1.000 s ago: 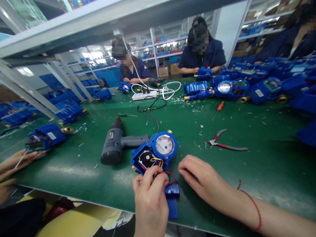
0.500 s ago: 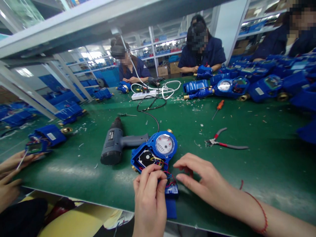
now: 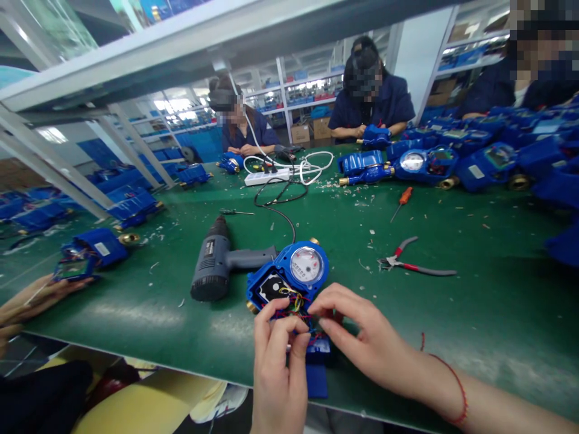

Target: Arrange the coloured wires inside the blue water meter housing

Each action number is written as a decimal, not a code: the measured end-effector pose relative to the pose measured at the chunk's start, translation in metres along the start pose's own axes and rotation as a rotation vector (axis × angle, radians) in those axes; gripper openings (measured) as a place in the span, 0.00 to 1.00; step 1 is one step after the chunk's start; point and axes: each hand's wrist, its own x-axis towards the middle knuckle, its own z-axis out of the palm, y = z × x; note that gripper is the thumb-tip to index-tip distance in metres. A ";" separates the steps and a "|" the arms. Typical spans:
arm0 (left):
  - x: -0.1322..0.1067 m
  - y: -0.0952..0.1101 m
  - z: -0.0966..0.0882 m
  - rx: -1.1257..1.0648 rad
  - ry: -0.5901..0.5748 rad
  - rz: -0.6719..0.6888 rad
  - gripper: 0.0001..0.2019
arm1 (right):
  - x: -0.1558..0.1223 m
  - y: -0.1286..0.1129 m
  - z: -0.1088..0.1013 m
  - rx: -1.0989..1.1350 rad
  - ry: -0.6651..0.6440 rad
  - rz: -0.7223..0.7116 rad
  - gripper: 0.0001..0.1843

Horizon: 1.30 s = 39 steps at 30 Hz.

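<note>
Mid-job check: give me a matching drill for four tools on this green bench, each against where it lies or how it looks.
Things:
1 heat gun
2 pliers
3 screwdriver
4 power strip

Places and looks:
A far side, white cable looped beside it
B just left of the open blue meter, whose wires the left hand pinches
C right of that meter, red and grey handles
D orange handle, beyond the pliers

Pairs: 1-B, 2-C, 3-D, 4-A

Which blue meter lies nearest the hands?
The blue meter beside the grey power tool; left hand and right hand touch its wires; others lie farther off.
</note>
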 end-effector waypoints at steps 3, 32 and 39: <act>0.000 0.003 0.000 -0.056 0.061 -0.027 0.07 | 0.001 0.000 0.007 -0.037 -0.077 -0.094 0.13; 0.008 0.003 -0.011 -0.275 0.071 -0.263 0.07 | 0.016 -0.003 0.001 -0.178 -0.115 -0.251 0.20; 0.011 0.000 -0.011 -0.093 0.012 -0.081 0.06 | 0.023 -0.003 0.008 -0.190 -0.040 -0.279 0.05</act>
